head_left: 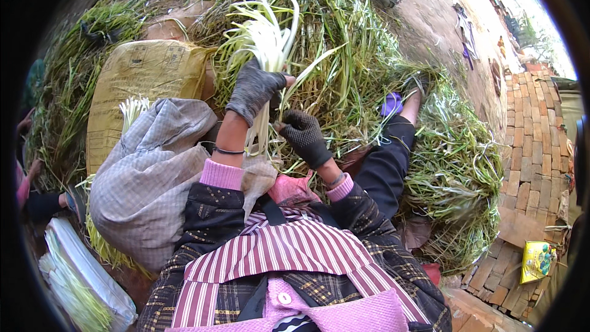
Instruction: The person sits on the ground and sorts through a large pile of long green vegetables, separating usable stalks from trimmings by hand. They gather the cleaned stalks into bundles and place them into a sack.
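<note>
My left hand (pixel 258 87), in a grey fingerless glove, is closed around a bunch of pale blanched leafy stalks (pixel 272 41). The white stalks fan out above the fist and hang below it. My right hand (pixel 302 136), in a dark dotted glove, is just right of the bunch, its thumb and fingertips pinched at a thin leaf strand (pixel 295 87). Whether it grips that strand is hard to tell. A grey checked cloth (pixel 143 184) covers my left leg. More pale stalks (pixel 133 108) lie beyond it on a yellow woven sack (pixel 147 69).
Heaped green and straw-coloured leaves (pixel 350 55) lie ahead and to the right (pixel 456 170). A wrapped bundle of stalks (pixel 76 281) is at lower left. Another person's hand (pixel 34 168) shows at the far left. Brick paving (pixel 530 147) and a yellow packet (pixel 534 263) are at right.
</note>
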Demonstrator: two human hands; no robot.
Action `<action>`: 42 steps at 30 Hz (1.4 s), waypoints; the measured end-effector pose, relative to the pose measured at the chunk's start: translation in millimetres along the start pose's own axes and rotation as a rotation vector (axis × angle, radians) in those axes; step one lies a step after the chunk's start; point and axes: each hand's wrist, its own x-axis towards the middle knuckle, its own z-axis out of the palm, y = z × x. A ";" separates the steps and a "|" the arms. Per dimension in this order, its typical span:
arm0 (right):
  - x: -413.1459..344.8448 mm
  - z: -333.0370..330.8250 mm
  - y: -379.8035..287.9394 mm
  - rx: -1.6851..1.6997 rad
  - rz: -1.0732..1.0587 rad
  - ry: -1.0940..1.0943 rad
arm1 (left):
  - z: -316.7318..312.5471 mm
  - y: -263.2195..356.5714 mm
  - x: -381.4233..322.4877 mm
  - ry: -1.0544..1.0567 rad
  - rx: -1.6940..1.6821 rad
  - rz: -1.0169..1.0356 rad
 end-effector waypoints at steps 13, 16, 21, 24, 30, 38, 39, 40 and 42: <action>6.9 -4.6 -32.2 0.430 0.127 0.120 | 8.0 14.8 -10.4 -0.128 -0.012 0.085; 7.8 -3.3 -32.3 0.471 0.140 0.170 | 4.6 19.6 -11.7 -0.092 0.019 0.015; 6.7 -4.2 -29.1 0.537 0.171 0.226 | 2.7 21.5 -13.5 -0.075 0.073 0.037; 7.3 -5.4 -30.9 0.514 0.143 0.166 | 4.5 22.1 -13.9 -0.087 0.093 0.096; 9.3 -6.6 -28.1 0.748 0.152 0.182 | 6.0 26.4 -17.0 -0.059 0.054 0.142; 5.3 -15.8 41.9 0.405 0.402 0.123 | 1.8 16.3 -8.4 0.017 0.076 0.312; 5.0 -19.1 46.8 0.297 0.355 0.130 | 0.0 14.7 -8.2 0.043 0.102 0.336; 4.9 -22.5 48.7 0.168 0.358 0.131 | -0.3 14.4 -6.5 0.098 0.269 0.303; 6.8 -25.6 43.6 -0.214 0.303 0.217 | -1.3 14.6 -7.1 0.034 0.160 0.260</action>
